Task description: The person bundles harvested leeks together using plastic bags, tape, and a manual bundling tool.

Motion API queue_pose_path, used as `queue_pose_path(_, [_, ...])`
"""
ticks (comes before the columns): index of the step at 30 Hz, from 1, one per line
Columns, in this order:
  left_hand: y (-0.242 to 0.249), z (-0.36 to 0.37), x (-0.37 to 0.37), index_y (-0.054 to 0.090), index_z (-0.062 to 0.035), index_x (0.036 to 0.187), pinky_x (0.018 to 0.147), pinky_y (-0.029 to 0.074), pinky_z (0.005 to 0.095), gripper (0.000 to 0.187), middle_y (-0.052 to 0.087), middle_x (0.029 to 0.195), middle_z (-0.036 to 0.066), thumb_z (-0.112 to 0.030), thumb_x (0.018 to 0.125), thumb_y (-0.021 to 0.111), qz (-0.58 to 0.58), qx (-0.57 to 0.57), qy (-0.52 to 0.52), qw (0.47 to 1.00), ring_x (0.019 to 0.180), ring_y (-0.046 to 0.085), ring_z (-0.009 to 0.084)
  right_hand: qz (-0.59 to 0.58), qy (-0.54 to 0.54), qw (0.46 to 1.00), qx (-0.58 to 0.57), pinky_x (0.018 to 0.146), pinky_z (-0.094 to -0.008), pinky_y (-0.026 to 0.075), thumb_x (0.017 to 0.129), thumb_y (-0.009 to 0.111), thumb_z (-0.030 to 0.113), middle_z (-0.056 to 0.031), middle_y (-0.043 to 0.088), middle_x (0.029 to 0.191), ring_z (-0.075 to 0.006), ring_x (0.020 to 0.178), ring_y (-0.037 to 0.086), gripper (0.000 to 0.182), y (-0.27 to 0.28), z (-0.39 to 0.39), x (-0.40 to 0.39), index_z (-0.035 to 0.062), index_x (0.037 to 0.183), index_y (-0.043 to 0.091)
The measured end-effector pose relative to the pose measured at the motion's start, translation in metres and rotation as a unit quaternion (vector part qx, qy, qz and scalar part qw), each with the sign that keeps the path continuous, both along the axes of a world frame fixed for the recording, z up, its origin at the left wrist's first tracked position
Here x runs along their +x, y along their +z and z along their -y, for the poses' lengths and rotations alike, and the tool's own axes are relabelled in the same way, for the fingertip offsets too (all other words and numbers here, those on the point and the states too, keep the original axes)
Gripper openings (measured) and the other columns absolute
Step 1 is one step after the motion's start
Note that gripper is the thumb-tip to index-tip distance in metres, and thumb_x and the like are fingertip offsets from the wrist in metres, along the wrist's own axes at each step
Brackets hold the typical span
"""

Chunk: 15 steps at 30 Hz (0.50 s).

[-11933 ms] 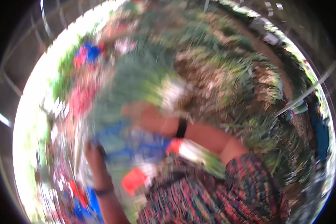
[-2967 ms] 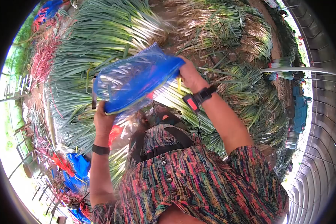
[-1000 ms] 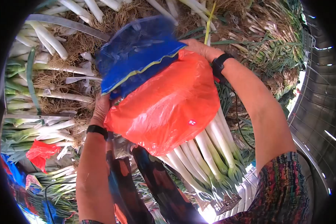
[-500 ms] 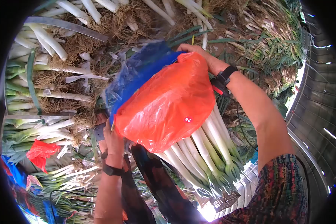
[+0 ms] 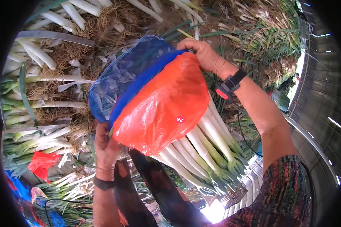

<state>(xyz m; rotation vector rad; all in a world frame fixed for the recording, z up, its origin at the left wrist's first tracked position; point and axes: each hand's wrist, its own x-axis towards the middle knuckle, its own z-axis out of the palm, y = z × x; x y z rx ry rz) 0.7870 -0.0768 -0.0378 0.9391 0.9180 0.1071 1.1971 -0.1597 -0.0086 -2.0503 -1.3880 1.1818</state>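
A bundle of leeks [image 5: 202,149] lies slanted in front of me, its white shanks running in under an orange-red plastic bag [image 5: 161,106] with a small round sticker reading 26. Along the bag's far edge a blue mesh bag [image 5: 129,72] spreads out, its thick blue band against the orange film. My right hand [image 5: 207,56] pinches the band's upper right end. At the lower left end, my left hand [image 5: 106,147] is closed on the edge, its fingertips partly hidden. The covered ends of the leeks are out of sight.
Piles of leeks [image 5: 60,104] with tangled roots lie to the left, split by metal strips [image 5: 57,36]. A scrap of red plastic [image 5: 43,164] rests there too. A heap of leek trimmings [image 5: 261,34] fills the upper right. A plastic crate [image 5: 231,196] shows under the bundle's leafy ends.
The blue mesh has opened out wider toward the upper left. My left hand has shifted slightly left and down; my right hand keeps hold of the upper end.
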Motion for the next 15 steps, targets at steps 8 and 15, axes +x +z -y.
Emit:
queue_pose_path(8, [0.021,-0.023,0.024,0.052,-0.0064,0.098,0.082,0.039,0.0238,0.011,0.053,0.092,-0.001,-0.006,0.088,0.052,-0.011,-0.092,0.039,0.995,0.088,0.048,0.0075,-0.215,-0.211,0.928,-0.219,0.076,-0.0221,0.045,0.089,0.058,0.013,0.0038,0.060,0.094,-0.0051,0.085,0.055,0.016,0.044,-0.021,-0.011,0.0051,0.104,0.060])
queue_pose_path(15, [0.028,-0.027,0.013,0.052,-0.0043,0.104,0.084,0.043,0.0274,0.020,0.060,0.101,0.004,-0.010,0.085,0.055,0.071,-0.239,0.076,0.966,0.091,0.057,0.0129,-0.262,-0.188,0.934,-0.157,0.077,-0.0214,0.042,0.084,0.055,0.008,0.0038,0.059,0.096,-0.0047,0.087,0.052,0.020,0.061,-0.014,-0.017,0.0052,0.104,0.060])
